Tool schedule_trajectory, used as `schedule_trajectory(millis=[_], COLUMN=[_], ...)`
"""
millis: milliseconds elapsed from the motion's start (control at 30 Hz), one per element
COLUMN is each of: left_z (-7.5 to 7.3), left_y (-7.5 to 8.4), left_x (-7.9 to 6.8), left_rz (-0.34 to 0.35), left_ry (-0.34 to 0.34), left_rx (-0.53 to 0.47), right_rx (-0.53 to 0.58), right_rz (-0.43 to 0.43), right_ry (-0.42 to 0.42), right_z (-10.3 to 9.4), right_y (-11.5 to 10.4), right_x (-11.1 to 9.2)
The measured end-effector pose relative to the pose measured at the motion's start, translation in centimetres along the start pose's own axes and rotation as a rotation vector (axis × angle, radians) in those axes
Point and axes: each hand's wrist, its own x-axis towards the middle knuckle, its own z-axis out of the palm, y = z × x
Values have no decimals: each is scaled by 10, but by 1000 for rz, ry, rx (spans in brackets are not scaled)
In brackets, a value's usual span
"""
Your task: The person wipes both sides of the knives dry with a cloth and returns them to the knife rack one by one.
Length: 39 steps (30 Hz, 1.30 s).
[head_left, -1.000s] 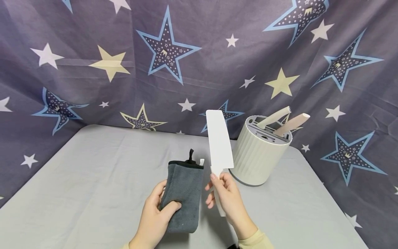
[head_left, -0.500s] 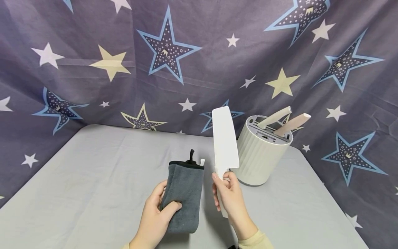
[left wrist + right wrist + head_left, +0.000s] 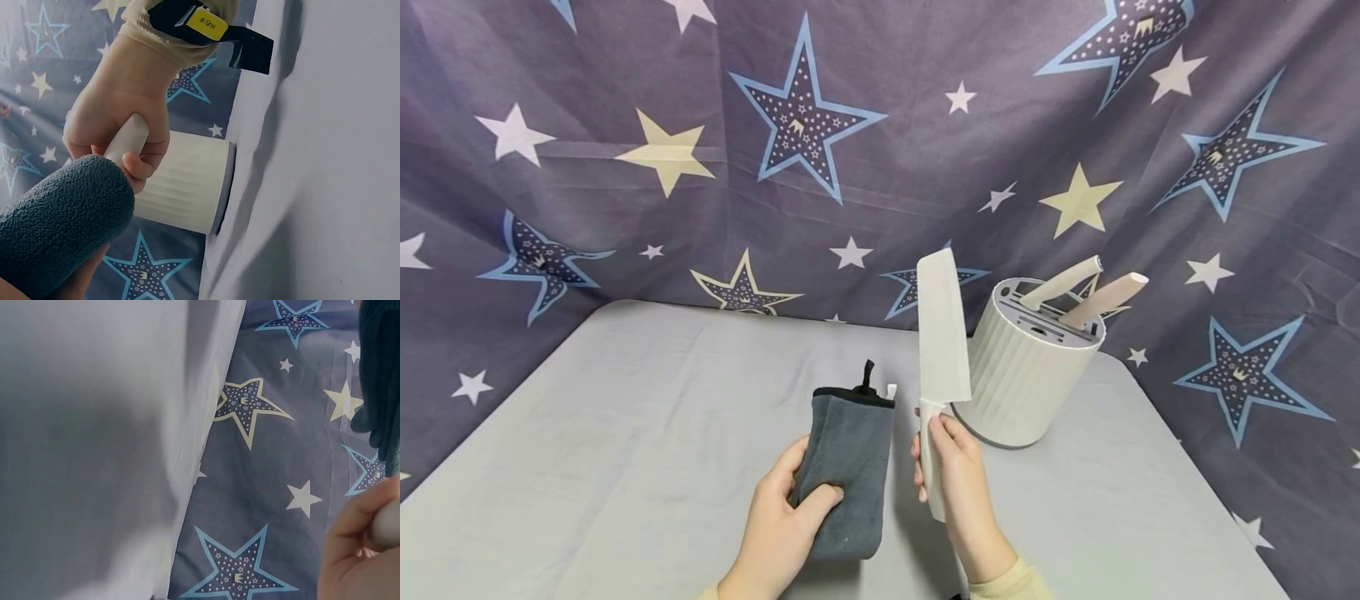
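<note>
My left hand (image 3: 778, 521) grips a folded dark grey towel (image 3: 853, 475), thumb across its front and fingers behind. A black loop and a small white tag stick out at the towel's top edge. Just to the right, my right hand (image 3: 966, 487) holds a white cleaver (image 3: 943, 333) by its handle, blade pointing up. Blade and towel are apart in the head view. In the left wrist view the handle end (image 3: 130, 136) pokes out of the right hand, behind the rolled-looking towel (image 3: 69, 215). The right wrist view catches only part of the right hand (image 3: 356, 559) and the towel (image 3: 379, 375).
A ribbed cream knife block (image 3: 1026, 375) stands at the back right, close behind the cleaver. Two knife handles, one cream (image 3: 1060, 283) and one pinkish (image 3: 1105, 300), rise from its slots. The table (image 3: 647, 433) has a pale grey cover, with a star-patterned curtain (image 3: 880, 125) behind.
My right hand has shifted the cleaver a little to the right, away from the towel, and its blade has turned slightly. The left hand and towel have moved slightly right.
</note>
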Motion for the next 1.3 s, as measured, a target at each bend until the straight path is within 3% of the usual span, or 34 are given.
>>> schedule_trajectory(millis=[133,267,467,700,1100,1300], left_z=[2,5,11,17,31,35], left_y=[0,-2,-3,-3,-3,-5], left_x=[1,3,5,7,11,12], left_rz=[-14,31,59,60,101,83], left_ry=[14,16,3,-20,-48,-42], left_rx=[42,95,183,231,254,241], right_rx=[28,66,102,116,-8,-63], right_rz=[-27,-61,-55,-33,-80,-77], right_ry=[31,44,41,101,193,213], right_z=[5,9,17,24,32,34], right_y=[1,2,4,5,11,15], right_x=[0,-1,-2,0,4,4])
